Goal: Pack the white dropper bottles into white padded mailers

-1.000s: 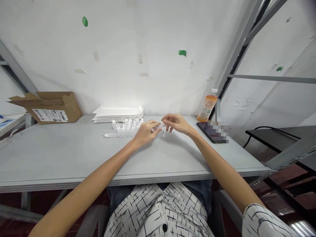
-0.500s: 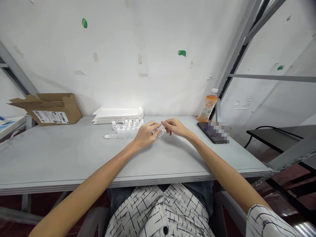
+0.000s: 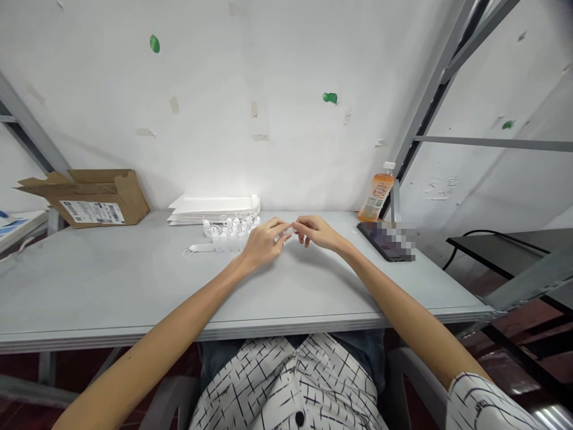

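Note:
Between the fingers of my left hand (image 3: pixel 264 242) is a small white plastic bottle (image 3: pixel 285 232), mostly covered by them. My right hand (image 3: pixel 317 232) is closed in a pinch on the bottle's right end, where its cap would be; the fingertips hide that end. Both hands are just above the tabletop, close together. To the left of my left hand stand several small white bottles (image 3: pixel 229 240) with thin looped cords at their tops. One more white bottle (image 3: pixel 201 248) lies on its side at the group's left edge, its loop pointing left.
A stack of white sheets or envelopes (image 3: pixel 210 209) lies behind the bottles. An opened cardboard box (image 3: pixel 101 200) sits at the back left of the grey table (image 3: pixel 111 286). At the right are an orange drink bottle (image 3: pixel 377 192) and a dark phone (image 3: pixel 382 240).
The white cord hanging below my right fingertips a moment ago is no longer plainly visible. My right fingers have shifted slightly at the bottle's end; my left hand has hardly moved.

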Demonstrator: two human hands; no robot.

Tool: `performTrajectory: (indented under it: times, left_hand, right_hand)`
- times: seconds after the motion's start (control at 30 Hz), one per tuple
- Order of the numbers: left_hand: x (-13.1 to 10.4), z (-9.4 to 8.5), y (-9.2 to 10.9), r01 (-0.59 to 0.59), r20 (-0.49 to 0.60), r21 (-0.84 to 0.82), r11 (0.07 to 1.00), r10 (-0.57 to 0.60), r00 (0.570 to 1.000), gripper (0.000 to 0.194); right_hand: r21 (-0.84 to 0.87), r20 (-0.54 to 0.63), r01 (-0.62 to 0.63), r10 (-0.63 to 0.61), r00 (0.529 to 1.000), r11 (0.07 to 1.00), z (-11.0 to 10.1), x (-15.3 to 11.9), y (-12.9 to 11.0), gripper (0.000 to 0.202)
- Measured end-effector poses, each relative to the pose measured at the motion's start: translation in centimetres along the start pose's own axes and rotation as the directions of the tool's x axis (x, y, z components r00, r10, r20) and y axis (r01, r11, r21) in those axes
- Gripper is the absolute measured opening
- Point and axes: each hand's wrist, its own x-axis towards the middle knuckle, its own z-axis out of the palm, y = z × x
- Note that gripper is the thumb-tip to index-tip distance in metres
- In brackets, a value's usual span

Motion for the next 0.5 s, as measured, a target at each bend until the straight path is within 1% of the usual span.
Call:
performTrajectory:
  times: [0.1,0.17,0.27,0.4,0.5]
  left_hand:
    - [-0.04,-0.06,0.06,-0.014,0.018,0.037,0.999,0.013,1.0,0.022]
    - [0.0,-0.12,0.0,-0.018,0.034,0.046,0.999,0.016,0.999,0.022]
    - [0.14,-0.19,-0.1,-0.006,0.032,0.033,0.999,0.005,0.999,0.022]
    - [0.23,-0.18,-0.03,0.009,0.032,0.005,1.0,-0.009,0.999,0.022]
    - [0.16,-0.08,0.11,0.012,0.024,-0.004,1.0,-0.011,1.0,0.022]
  right_hand:
    - [-0.048,-0.001,-0.005,0.005,1.0,0.999,0.37,0.15,0.37,0.058]
    - [-0.076,-0.015,0.001,-0.002,1.0,0.997,0.45,0.17,0.43,0.06]
    - [-0.072,-0.042,0.023,-0.026,0.999,0.997,0.23,0.03,0.13,0.056]
    - [-0.006,-0.028,0.015,-0.015,1.0,1.0,-0.23,-0.18,-0.37,0.043]
    - [0.025,-0.011,-0.003,0.004,1.0,1.0,-0.18,-0.11,-0.36,0.045]
